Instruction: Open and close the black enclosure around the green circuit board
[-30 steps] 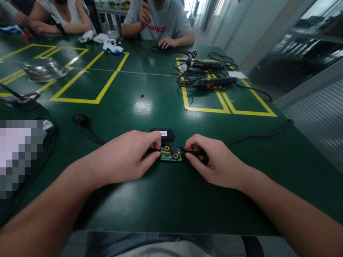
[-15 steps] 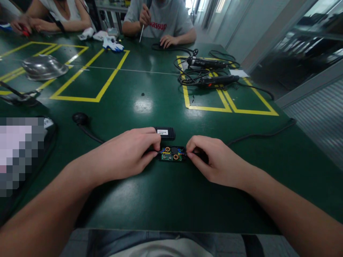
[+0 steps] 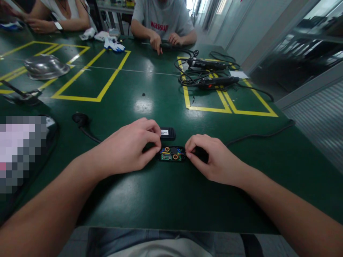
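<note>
A small black case [image 3: 172,159] lies open on the table, with a green circuit board [image 3: 167,156], copper ring coils and coloured wires inside. At its left end, my left hand [image 3: 136,144] has thumb and index finger pinched together; what is between them is hidden. My right hand [image 3: 217,157] pinches the black power cord at the case's right end, the grip partly hidden by the fingers. Just behind the case lies a black ribbed cover [image 3: 171,133] with a white label, partly behind my left fingers. A cord with a black plug [image 3: 80,118] runs under my left hand.
Two corded black power screwdrivers [image 3: 207,64] lie in taped boxes at back right. A metal bowl [image 3: 45,67], white-and-blue gloves [image 3: 114,45] and a pixelated screen [image 3: 18,153] are on the left. Across the table sit two people [image 3: 163,21]. The cord [image 3: 257,135] trails right.
My left hand has lifted slightly and its fingers have shifted at the case's left end. My right hand barely moved. The person opposite has lowered the tool to the table.
</note>
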Demonstrator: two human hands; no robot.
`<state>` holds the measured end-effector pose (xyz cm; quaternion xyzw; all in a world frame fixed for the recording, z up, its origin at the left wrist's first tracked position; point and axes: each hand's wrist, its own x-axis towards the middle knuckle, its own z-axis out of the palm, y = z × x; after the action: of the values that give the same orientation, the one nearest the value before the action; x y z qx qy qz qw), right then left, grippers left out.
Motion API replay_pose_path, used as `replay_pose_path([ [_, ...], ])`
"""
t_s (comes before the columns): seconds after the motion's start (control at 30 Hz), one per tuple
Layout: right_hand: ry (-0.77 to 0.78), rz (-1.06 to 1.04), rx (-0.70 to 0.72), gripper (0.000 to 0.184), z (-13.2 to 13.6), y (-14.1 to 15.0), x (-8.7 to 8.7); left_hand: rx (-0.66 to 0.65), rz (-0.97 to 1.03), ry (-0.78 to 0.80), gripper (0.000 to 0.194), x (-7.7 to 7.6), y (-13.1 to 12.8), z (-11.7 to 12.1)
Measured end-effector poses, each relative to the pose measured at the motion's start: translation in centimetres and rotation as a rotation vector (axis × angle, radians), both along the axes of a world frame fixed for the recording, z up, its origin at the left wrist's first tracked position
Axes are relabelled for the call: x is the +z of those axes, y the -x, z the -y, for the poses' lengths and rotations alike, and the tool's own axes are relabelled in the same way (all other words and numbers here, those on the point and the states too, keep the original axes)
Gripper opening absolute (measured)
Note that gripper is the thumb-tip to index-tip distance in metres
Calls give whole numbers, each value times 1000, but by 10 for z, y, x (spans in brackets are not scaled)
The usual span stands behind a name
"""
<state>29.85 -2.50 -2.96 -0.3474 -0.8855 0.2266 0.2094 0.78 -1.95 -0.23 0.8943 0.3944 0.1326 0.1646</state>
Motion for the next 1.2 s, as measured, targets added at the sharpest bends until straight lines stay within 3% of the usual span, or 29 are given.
replay_pose_path([
  [0.1,5,-11,7,12,0,1,-1,79,3,-163,32,-11,-3,-5],
  [0.23,-28,-8,6,10,0,4,-4,78,-42,-48,39,-22,-6,-13],
  [0.4,-3,-109,-92,24,2,5,-9,107,59,-37,37,-10,-4,-10],
  [0.53,5,-225,-120,45,5,2,-8,20,170,33,36,3,-5,0],
  [0.63,-67,-204,-80,53,7,1,-5,-57,147,108,33,1,-9,4],
  [0.9,-42,-72,25,27,3,6,-6,-82,81,156,34,-5,-14,4],
  [1.2,-29,-72,27,26,1,5,-6,-95,18,138,30,2,-16,5],
])
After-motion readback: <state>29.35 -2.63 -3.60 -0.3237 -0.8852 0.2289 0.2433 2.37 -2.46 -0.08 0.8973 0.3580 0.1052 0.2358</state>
